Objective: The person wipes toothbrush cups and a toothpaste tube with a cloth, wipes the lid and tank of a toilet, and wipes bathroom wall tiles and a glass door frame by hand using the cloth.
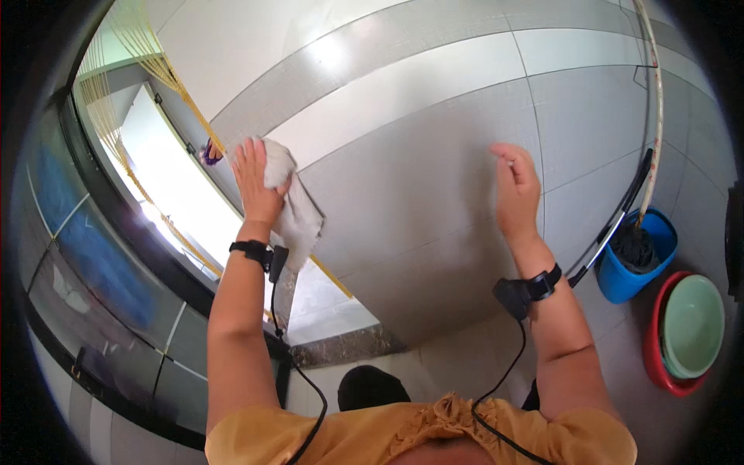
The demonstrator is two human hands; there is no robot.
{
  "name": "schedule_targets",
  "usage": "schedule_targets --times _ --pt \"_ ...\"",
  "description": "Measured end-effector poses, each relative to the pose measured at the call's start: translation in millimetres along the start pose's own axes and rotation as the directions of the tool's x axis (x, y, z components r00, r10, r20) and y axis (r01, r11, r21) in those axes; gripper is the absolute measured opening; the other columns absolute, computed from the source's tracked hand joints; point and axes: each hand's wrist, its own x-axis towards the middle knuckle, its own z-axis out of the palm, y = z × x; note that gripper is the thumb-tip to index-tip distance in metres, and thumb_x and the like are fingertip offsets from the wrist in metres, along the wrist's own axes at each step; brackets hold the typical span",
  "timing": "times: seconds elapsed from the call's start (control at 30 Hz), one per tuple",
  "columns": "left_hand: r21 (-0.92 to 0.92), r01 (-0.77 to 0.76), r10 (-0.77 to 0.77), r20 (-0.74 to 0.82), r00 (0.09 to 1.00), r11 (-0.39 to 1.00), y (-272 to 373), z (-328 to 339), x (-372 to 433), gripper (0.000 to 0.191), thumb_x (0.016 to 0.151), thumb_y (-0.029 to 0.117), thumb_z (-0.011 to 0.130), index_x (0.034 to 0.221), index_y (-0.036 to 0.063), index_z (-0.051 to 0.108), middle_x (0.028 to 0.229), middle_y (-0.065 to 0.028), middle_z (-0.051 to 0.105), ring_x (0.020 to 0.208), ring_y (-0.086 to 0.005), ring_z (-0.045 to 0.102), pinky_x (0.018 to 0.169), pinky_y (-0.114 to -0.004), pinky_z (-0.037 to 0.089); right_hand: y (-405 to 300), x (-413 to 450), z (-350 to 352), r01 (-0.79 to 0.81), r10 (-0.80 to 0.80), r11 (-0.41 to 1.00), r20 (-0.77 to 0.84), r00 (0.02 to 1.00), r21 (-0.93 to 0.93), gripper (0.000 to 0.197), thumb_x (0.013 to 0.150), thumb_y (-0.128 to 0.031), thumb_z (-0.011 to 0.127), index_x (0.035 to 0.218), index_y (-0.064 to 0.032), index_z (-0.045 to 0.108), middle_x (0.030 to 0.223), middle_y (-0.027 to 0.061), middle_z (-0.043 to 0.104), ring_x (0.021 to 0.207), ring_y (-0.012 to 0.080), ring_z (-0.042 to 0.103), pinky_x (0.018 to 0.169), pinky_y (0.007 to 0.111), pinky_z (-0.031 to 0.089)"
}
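Note:
My left hand [254, 180] is spread over a white cloth [302, 212], pressing it against the edge of the tiled wall [395, 192] beside the doorway. The thumb lies over the cloth, and its loose end hangs down to the right. My right hand [519, 186] is raised in front of the grey tiles, its fingers loosely curled together with nothing visible in them. Just left of my left hand, yellow bead-curtain strands [192, 107] are gathered at a purple tie [210, 153].
A black-framed glass door [110, 290] stands at the left, by a dark stone threshold [343, 347]. At the right, a blue bucket [616, 279] holds a dark mop head [633, 247]; its pole [657, 116] leans upward. Nearby are a red basin [654, 354] and a green basin [694, 325].

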Motion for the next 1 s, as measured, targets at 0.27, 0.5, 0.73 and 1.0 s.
schedule_targets --times 0.27,0.5,0.73,1.0 --pt "-0.063 0.206 -0.213 -0.436 0.875 0.977 73 32 172 0.096 0.079 0.057 0.069 0.149 0.0017 0.032 0.156 -0.0233 0.024 0.146 -0.0429 0.016 0.117 -0.056 0.010 10 -5 16 0.010 -0.011 0.996 0.008 1.000 0.089 0.017 0.094 -0.005 0.051 0.102 -0.0008 0.065 0.106 0.0106 0.063 0.096 0.0214 0.059 0.085 0.030 0.046" --pt "-0.083 -0.171 0.103 -0.525 0.845 0.982 203 37 253 0.075 0.084 0.041 0.069 0.136 -0.0058 0.043 0.139 -0.0287 0.046 0.132 -0.0442 0.040 0.114 -0.051 0.026 24 6 8 -0.057 0.061 0.995 -0.044 0.997 0.085 0.017 0.093 -0.002 0.051 0.100 -0.0005 0.065 0.101 0.0100 0.063 0.094 0.0205 0.059 0.084 0.028 0.046" --pt "-0.106 -0.400 0.371 -0.218 0.903 0.910 283 69 220 0.090 0.071 0.044 0.078 0.145 0.0083 0.040 0.150 -0.0166 0.039 0.142 -0.0341 0.030 0.115 -0.056 0.020 15 13 5 -0.026 0.033 0.995 -0.079 0.996 0.092 0.016 0.093 -0.002 0.052 0.101 -0.0004 0.065 0.103 0.0098 0.063 0.094 0.0201 0.059 0.084 0.029 0.046" --pt "-0.302 -0.652 0.707 0.128 0.695 0.695 246 54 131 0.101 0.064 0.030 0.083 0.149 0.0082 0.034 0.155 -0.0123 0.033 0.146 -0.0311 0.024 0.119 -0.051 0.016 3 29 -21 -0.069 0.095 0.974 -0.113 0.989 0.217 0.016 0.095 -0.004 0.052 0.103 0.0006 0.065 0.102 0.0093 0.062 0.092 0.0168 0.058 0.083 0.027 0.045"
